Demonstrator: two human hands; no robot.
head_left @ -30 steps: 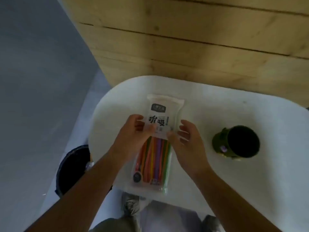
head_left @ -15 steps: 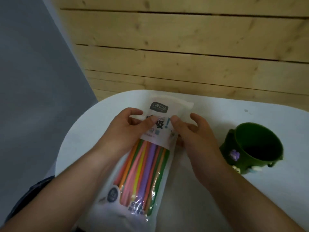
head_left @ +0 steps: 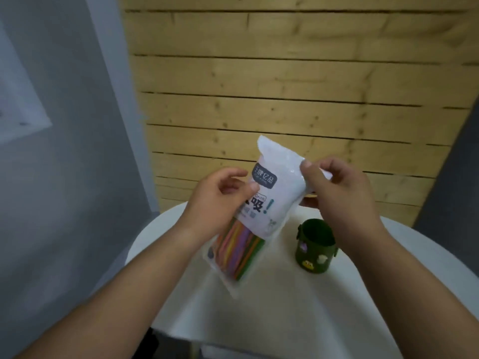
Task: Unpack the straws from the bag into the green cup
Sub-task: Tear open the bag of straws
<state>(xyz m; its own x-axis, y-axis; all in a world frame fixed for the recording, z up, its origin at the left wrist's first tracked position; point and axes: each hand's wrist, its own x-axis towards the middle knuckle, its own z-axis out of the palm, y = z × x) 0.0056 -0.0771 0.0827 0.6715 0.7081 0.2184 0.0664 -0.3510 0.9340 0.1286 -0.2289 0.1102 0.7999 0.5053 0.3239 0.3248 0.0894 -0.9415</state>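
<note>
A white plastic bag with a dark label is held up off the table, tilted, its top end pointing up and away. Coloured straws show through its clear lower half. My left hand grips the bag's left side at mid-height. My right hand pinches the bag's upper right corner between thumb and fingers. The green cup stands upright on the table to the right of the bag, under my right wrist, with small decorations on its side.
The white round table lies below my hands. Behind it rises a wall of pale wooden planks. A grey wall fills the left side.
Both hands lifted the bag off the table and raised it upright. My right hand shifted from the bag's middle to its upper right corner. The camera tilted up.
</note>
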